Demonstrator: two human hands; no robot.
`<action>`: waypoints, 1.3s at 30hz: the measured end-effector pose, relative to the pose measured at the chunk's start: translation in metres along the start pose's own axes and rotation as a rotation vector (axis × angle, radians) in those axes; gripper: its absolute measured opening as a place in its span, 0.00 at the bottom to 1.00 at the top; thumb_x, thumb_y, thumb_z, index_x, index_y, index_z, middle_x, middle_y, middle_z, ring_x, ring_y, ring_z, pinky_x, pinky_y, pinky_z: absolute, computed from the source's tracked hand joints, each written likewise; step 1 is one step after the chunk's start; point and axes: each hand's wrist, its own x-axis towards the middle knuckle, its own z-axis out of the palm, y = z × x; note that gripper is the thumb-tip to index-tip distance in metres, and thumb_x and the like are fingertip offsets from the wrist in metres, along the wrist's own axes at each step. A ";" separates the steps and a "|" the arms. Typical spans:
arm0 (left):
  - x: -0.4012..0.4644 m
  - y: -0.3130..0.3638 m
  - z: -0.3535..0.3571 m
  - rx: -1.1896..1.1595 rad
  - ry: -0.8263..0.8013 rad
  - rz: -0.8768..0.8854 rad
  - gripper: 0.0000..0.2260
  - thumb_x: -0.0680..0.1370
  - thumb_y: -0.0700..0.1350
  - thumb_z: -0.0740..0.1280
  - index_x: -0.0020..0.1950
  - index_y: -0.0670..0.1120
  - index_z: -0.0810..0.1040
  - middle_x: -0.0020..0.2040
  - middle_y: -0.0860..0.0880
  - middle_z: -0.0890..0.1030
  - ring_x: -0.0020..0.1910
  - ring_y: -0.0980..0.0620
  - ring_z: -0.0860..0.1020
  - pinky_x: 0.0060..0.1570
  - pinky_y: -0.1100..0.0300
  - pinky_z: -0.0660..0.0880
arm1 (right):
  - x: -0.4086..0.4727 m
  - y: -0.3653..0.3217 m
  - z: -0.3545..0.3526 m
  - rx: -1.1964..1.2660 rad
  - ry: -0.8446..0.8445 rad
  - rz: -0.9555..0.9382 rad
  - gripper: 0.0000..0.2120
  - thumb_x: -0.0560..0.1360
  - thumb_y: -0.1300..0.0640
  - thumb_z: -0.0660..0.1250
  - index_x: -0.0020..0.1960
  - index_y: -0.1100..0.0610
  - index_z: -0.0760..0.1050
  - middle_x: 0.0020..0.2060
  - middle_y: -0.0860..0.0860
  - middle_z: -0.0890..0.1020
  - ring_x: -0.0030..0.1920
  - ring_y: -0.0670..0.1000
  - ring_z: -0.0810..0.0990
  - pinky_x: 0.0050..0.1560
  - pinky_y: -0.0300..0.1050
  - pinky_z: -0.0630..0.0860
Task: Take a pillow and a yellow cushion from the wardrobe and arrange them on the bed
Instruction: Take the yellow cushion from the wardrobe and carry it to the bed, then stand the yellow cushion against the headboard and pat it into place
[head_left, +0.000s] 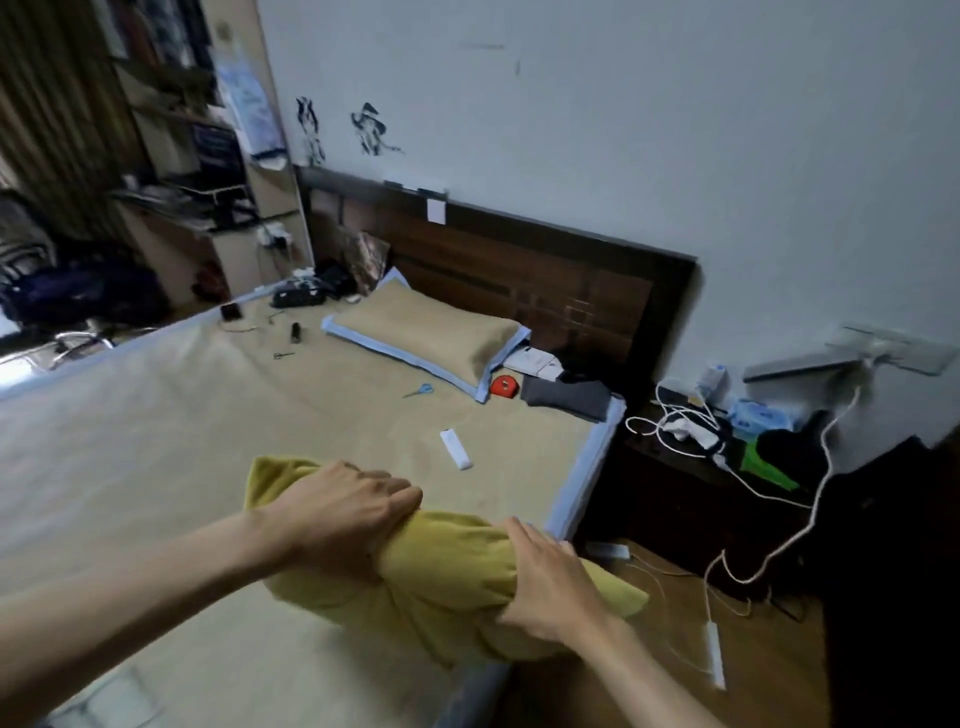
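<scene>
Both of my hands grip a yellow cushion (447, 566), squeezed into a roll, above the bed's near right edge. My left hand (343, 514) clamps its left part and my right hand (550, 582) clamps its right part. A tan pillow with a blue border (426, 332) lies flat at the head of the bed (182, 415), against the dark wooden headboard (545, 280). The bed is covered by a tan mat with blue trim. The wardrobe is out of view.
On the bed lie a white remote (456, 449), blue scissors (418, 390), an orange tape measure (504, 386), a dark folded cloth (566, 397) and small gadgets by the far corner. A dark nightstand (727, 467) with cables stands right of the bed. Shelves fill the far left.
</scene>
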 end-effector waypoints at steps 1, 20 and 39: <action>0.002 -0.009 0.001 0.008 -0.006 -0.046 0.22 0.63 0.60 0.64 0.53 0.54 0.67 0.47 0.53 0.76 0.46 0.49 0.77 0.38 0.53 0.71 | 0.020 0.000 -0.001 0.011 0.018 -0.042 0.33 0.63 0.40 0.73 0.62 0.47 0.63 0.59 0.46 0.75 0.62 0.55 0.74 0.57 0.53 0.72; 0.078 -0.238 0.027 0.123 0.064 -0.531 0.25 0.75 0.61 0.66 0.67 0.53 0.62 0.60 0.51 0.73 0.56 0.52 0.73 0.51 0.54 0.74 | 0.334 -0.039 -0.100 -0.271 0.275 -0.526 0.17 0.69 0.59 0.68 0.55 0.55 0.67 0.48 0.52 0.75 0.48 0.55 0.75 0.44 0.45 0.69; 0.347 -0.604 0.040 0.072 0.051 -0.541 0.27 0.70 0.58 0.68 0.65 0.52 0.64 0.59 0.48 0.72 0.59 0.47 0.73 0.53 0.50 0.70 | 0.745 0.015 -0.178 -0.165 0.127 -0.288 0.22 0.71 0.51 0.69 0.59 0.54 0.64 0.58 0.54 0.75 0.59 0.59 0.75 0.49 0.53 0.74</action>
